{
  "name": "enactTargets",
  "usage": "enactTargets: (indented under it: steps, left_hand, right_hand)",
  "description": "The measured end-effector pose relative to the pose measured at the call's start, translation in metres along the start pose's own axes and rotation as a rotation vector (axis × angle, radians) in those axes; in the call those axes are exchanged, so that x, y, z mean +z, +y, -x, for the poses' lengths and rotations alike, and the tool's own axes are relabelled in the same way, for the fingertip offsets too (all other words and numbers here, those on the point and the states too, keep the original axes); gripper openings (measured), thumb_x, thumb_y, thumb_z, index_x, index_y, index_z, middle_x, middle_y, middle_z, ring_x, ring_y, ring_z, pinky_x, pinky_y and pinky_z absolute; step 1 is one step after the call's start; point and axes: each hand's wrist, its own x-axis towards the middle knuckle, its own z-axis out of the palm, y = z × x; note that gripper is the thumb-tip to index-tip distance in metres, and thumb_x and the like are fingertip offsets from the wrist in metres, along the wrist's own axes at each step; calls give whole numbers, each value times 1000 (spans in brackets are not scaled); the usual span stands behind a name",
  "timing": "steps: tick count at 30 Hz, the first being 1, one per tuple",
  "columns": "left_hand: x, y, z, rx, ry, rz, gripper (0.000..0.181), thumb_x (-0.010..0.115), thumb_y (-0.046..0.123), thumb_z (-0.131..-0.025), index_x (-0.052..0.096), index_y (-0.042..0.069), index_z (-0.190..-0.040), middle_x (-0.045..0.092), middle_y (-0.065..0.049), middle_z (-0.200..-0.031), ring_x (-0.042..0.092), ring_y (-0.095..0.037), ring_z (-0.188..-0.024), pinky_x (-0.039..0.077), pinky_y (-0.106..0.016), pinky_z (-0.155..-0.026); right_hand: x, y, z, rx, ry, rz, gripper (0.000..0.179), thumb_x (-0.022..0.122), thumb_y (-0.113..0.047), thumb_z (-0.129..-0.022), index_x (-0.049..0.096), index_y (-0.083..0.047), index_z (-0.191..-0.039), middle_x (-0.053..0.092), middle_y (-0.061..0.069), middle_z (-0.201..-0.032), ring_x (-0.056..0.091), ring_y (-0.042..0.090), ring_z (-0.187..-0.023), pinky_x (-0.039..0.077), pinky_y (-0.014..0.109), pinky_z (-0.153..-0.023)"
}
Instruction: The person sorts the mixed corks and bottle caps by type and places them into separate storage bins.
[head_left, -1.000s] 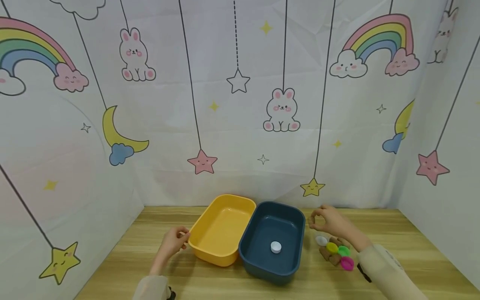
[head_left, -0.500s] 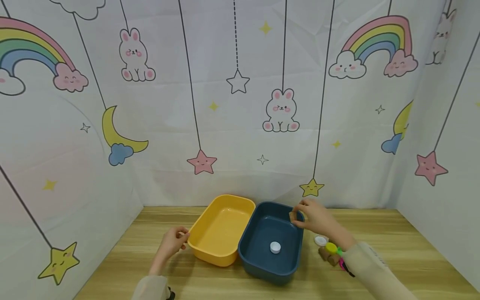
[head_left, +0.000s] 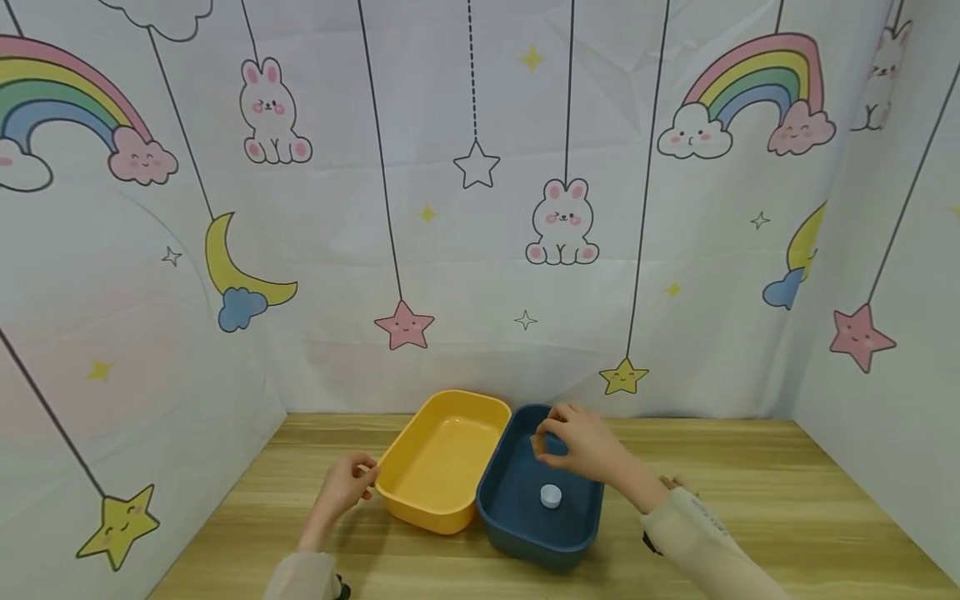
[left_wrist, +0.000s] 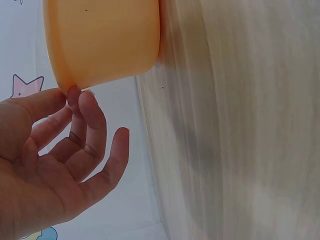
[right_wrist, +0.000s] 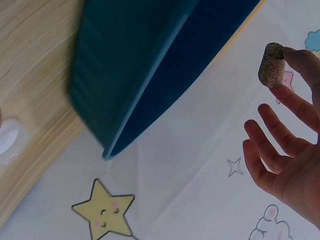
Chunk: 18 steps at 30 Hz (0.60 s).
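My right hand [head_left: 588, 446] pinches a wine cork [right_wrist: 272, 65] between thumb and index finger, with the other fingers loosely bent. It is over the back part of the navy blue tub [head_left: 517, 475], above its floor. A white bottle cap [head_left: 551, 497] lies inside that tub. At the left corner of the yellow tub [head_left: 450, 458], my left hand [head_left: 348, 483] grips the rim. In the left wrist view, the thumb and fingertips meet at the rim [left_wrist: 75, 82], and the remaining fingers curve freely below it.
The tubs stand side by side on a wood-grain table [head_left: 787, 517]. A white round lid [right_wrist: 10, 142] lies right of the navy tub. Another cork [head_left: 678, 482] peeks out behind my right forearm, which hides the coloured caps. A white printed cloth [head_left: 480, 250] hangs around the table.
My right hand has moved left with the cork, from right of the navy tub across its rim to over its inside. The left hand has stayed at the yellow rim.
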Motion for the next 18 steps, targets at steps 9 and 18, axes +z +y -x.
enactTargets:
  steps: [9,18]
  left_hand:
    - [3,14,0,-130,33,-73,12,53,3,-85,59,-7,-89,58,-11,-65,56,-20,-51,49,-35,-52]
    - [3,13,0,-93,30,-77,12,53,2,-85,59,-9,-88,58,-11,-65,55,-17,-51,50,-36,-54]
  right_hand:
    - [11,-26,-17,-78,-11,-27,26,69,-39,-73,65,-22,-92,51,-5,-87,40,9,-74,31,19,-61]
    - [21,-48,-37,-96,-59,-29,28,68,-41,-74,64,-23,-94,54,-4,-92,42,10,-76,31,19,-60]
